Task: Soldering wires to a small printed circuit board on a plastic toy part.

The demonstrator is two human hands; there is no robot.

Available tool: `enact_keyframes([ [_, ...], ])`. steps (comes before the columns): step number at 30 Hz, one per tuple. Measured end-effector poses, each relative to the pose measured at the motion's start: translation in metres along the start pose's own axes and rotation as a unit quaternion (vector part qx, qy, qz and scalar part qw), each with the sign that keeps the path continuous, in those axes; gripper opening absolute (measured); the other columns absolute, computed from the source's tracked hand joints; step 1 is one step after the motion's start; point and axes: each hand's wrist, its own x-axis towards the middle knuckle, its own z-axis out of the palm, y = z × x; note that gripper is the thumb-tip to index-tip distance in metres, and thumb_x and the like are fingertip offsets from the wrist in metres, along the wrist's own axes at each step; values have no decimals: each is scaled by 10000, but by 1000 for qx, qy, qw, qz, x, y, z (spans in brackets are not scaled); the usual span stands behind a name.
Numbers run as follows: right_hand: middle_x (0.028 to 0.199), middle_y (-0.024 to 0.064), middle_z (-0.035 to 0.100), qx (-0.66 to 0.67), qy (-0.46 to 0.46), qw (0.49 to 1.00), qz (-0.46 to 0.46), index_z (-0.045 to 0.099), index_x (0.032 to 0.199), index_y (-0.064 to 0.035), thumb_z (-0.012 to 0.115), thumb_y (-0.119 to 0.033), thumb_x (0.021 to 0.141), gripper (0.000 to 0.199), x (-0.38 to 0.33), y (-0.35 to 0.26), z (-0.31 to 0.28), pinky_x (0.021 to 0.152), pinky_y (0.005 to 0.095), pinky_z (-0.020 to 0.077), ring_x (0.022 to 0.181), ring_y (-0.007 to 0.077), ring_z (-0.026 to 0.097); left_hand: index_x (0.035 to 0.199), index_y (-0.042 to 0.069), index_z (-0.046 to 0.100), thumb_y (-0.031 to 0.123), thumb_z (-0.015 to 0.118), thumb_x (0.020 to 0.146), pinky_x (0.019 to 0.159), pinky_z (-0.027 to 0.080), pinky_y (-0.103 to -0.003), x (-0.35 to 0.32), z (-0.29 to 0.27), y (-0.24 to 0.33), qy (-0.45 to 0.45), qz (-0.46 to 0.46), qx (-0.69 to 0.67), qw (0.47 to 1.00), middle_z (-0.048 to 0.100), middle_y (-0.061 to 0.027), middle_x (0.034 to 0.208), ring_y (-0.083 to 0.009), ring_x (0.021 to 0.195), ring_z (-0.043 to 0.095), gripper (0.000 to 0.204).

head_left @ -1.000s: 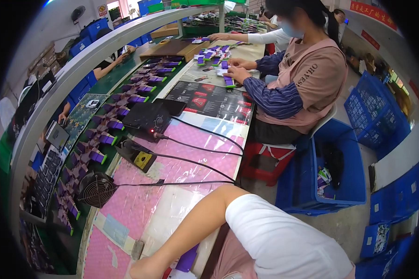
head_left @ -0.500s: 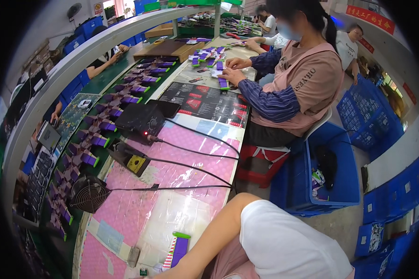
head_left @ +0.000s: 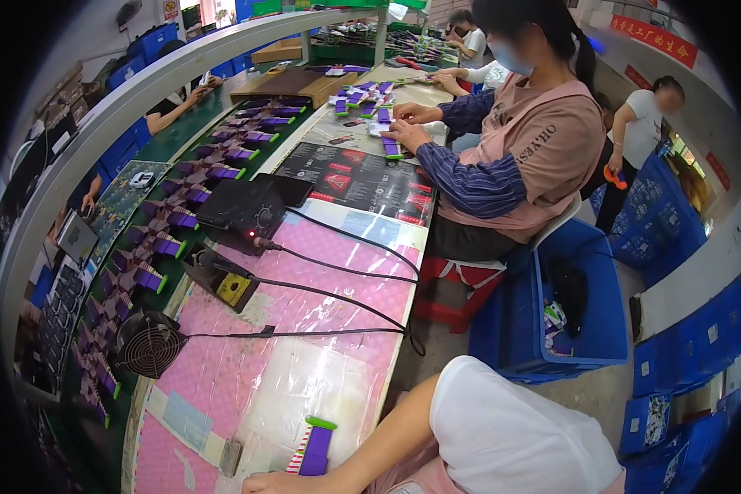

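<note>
My right forearm comes in from the lower right, and only the back of my right hand shows at the bottom edge. Its fingers are cut off by the frame, so what they hold, if anything, is hidden. Just beyond the hand and wrist lies a purple plastic part with a bright green end cap and a red-and-white striped side; my arm covers its lower end. To the hand's upper left, a small greyish block rests on the table covering. My left hand is out of view.
On the pink-covered table stand a black soldering station, an iron holder with yellow sponge and a fan; cables cross it. Purple parts line the green conveyor at left. A co-worker sits ahead; a blue crate stands right.
My right hand has come up into the lower edge, where a small green circuit board showed before. At the back right, a standing person has shifted and an orange object shows in their hand.
</note>
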Motion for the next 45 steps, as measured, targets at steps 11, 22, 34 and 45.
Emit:
enact_keyframes([
  [11,710,133,526,-18,-29,999,35,536,734,2,582,-61,686,92,11,6,-15,640,387,419,710,316,524,902,10,551,111,615,833,520,362,-168,13,20,-19,143,147,108,973,555,-29,740,-59,602,478,139],
  [22,906,104,649,236,-143,900,337,620,926,34,653,-11,751,184,35,-9,-16,751,272,510,858,144,622,897,2,625,-55,571,752,525,414,-187,26,-4,-34,170,228,90,955,621,-55,844,-62,625,529,165],
  [34,678,68,583,-54,-163,961,217,646,875,8,650,-38,763,121,35,-6,-9,471,225,409,523,89,518,895,-17,558,-42,592,781,431,283,-141,12,2,-35,181,174,-10,968,466,52,567,25,489,388,121],
  [45,559,-6,544,-93,-127,956,248,615,746,3,703,-71,739,115,36,-8,-2,420,170,343,491,6,460,878,2,568,-21,636,754,431,365,-148,12,1,-41,190,251,83,946,633,-56,783,4,501,453,144],
])
